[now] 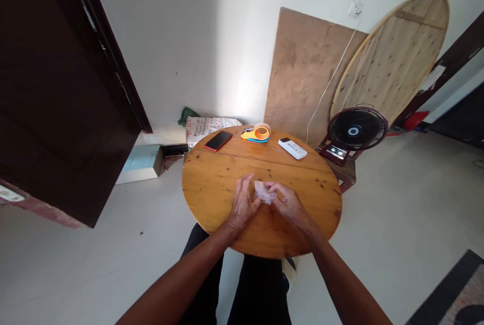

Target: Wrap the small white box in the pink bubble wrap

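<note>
A small, crumpled, translucent whitish sheet, perhaps thin plastic [260, 188], is between my hands above the round wooden table [212, 184]. My right hand [290, 205] pinches its right side between thumb and fingers. At the sheet's left edge is my left hand [242, 204], its fingers stretched out and apart, the thumb close to or touching the lower edge. Farther back on the table are a red-edged phone [218, 140], an orange tape dispenser [249, 134] and a white device with a dark end [293, 148].
Behind the table, a printed sack [206, 127] lies by the wall. A black fan [357, 129] stands on a low stool [347, 171] at the right. A brown board [306, 73] and a round wooden top [393, 58] lean on the wall. A dark door [56, 88] is at left.
</note>
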The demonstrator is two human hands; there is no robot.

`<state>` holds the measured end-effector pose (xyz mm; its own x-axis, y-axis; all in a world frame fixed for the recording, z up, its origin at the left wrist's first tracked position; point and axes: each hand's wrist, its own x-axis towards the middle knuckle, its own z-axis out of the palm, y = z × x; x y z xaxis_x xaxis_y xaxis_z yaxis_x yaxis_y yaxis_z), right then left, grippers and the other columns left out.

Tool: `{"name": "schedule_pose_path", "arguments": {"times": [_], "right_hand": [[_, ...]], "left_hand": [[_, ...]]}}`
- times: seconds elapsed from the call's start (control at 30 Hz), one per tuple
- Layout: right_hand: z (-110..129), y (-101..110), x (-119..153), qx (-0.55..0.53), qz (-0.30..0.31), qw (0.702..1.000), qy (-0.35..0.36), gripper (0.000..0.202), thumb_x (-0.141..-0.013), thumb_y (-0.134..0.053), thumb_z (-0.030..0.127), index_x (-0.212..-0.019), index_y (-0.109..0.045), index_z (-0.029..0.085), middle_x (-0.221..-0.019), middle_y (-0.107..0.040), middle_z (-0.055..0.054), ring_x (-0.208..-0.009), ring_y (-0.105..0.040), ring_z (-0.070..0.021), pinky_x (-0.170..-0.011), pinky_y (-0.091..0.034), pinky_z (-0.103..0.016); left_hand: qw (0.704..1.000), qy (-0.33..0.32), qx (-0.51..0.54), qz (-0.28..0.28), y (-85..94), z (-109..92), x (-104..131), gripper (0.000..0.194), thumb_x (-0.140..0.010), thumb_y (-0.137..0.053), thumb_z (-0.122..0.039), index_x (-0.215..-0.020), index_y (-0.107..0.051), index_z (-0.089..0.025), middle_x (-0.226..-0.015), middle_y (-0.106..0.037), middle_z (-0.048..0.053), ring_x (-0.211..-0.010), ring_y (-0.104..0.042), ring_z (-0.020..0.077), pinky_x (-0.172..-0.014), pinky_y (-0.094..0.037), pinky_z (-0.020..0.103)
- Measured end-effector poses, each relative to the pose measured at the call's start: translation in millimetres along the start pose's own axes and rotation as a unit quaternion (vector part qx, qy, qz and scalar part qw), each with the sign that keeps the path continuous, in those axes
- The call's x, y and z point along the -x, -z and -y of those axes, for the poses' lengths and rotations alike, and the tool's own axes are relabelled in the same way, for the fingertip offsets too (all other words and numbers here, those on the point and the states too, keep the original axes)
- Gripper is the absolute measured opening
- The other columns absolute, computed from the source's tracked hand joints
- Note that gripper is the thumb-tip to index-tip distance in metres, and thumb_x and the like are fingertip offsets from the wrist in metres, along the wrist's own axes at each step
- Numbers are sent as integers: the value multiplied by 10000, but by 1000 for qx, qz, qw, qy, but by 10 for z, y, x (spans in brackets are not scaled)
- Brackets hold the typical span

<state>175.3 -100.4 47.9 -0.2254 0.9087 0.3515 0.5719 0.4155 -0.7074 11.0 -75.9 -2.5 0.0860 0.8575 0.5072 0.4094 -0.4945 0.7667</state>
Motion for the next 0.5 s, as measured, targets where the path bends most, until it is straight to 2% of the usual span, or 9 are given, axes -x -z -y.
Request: {"name": "schedule_pose_path", "arguments": {"times": [0.1,0.2,0.3,0.43,0.5], "right_hand": [[-41,38,-18,16,18,999,23,68,-805,-497,190,-821,-550,229,-1150,-645,-77,-1046,-611,-205,-878,-474,-355],[-78,28,-18,38,22,997,62,113,-790,-478,148,-820,-549,231,-1148,-638,-73,-1064,-600,-196,-889,-473,-355],[-96,-3,17,77,10,993,84,144,-799,-457,129,-833,-551,232,-1162,-634,-80,-1091,-588,-202,-903,-476,-376],[-77,-28,110,135,-8,983,122,183,-776,-474,110,-876,-566,233,-1194,-623,-88,-1155,-551,-218,-958,-456,-414],[-72,-38,165,155,-7,979,132,231,-771,-486,110,-949,-571,232,-1240,-597,-91,-1190,-525,-219,-993,-436,-422]], "left_hand": [[999,-30,-7,39,-5,21,8,530,-758,-587,-127,-1265,-474,-230,-1400,-349,119,-1243,-416,249,-1014,-384,443],[998,-36,-24,46,-5,35,15,391,-724,-582,-76,-1089,-586,-216,-1422,-341,103,-1210,-440,245,-997,-392,447],[997,-36,-39,49,-3,36,19,293,-700,-583,-57,-958,-615,-193,-1405,-372,98,-1219,-435,249,-998,-384,450],[995,-23,-66,76,57,10,1,310,-701,-553,-39,-957,-621,-202,-1352,-444,94,-1226,-443,251,-1014,-359,471],[992,-41,-62,97,134,1,-24,309,-709,-549,-47,-965,-619,-204,-1307,-494,93,-1209,-466,242,-1021,-356,466]]}}
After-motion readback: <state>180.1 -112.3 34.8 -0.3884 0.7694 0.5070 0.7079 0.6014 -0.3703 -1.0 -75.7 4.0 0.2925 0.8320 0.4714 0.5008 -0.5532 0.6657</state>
